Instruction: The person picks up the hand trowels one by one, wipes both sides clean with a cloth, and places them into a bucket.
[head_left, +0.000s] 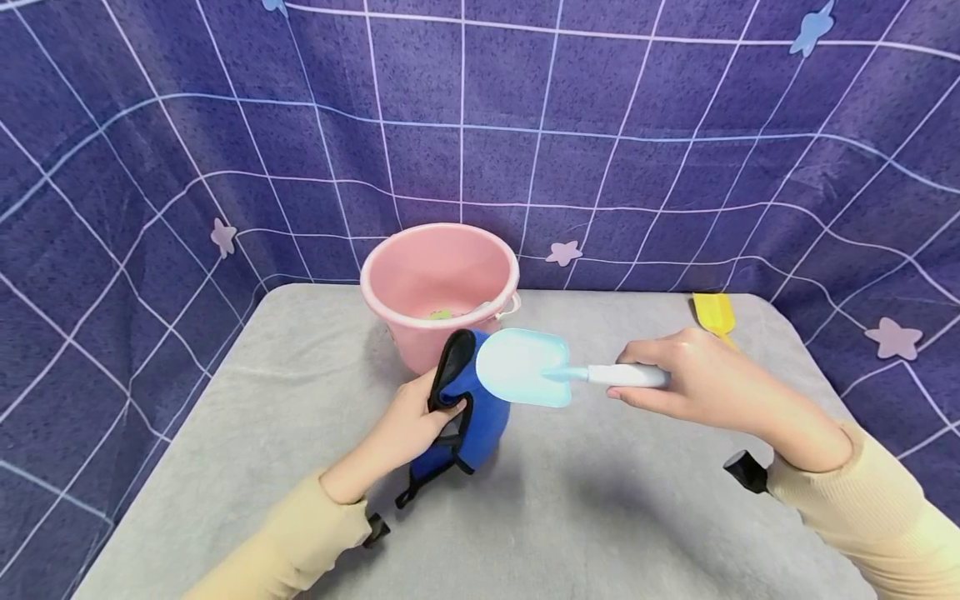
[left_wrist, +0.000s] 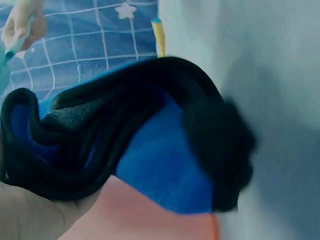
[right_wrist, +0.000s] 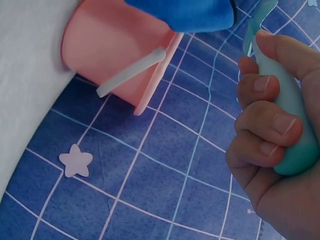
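Observation:
My left hand [head_left: 412, 425] grips a soft blue cloth item [head_left: 487, 425] with black edging, thumb on one side and fingers behind it. In the left wrist view the folded cloth [left_wrist: 165, 155] bends open, showing a dark inside. My right hand [head_left: 693, 379] holds a light-blue toy shovel [head_left: 517, 367] by its pale handle, fingers wrapped round it in the right wrist view. The shovel's blade points left and overlaps the cloth's right side in the head view. Just behind the cloth stands a pink bucket [head_left: 397, 333].
Inside the bucket lies a small green thing [head_left: 440, 315]; a white handle [right_wrist: 130, 74] hangs at its side. At the back right of the grey covered table [head_left: 300, 375] lies a yellow toy shovel [head_left: 714, 314]. A purple gridded curtain [head_left: 495, 150] rises behind.

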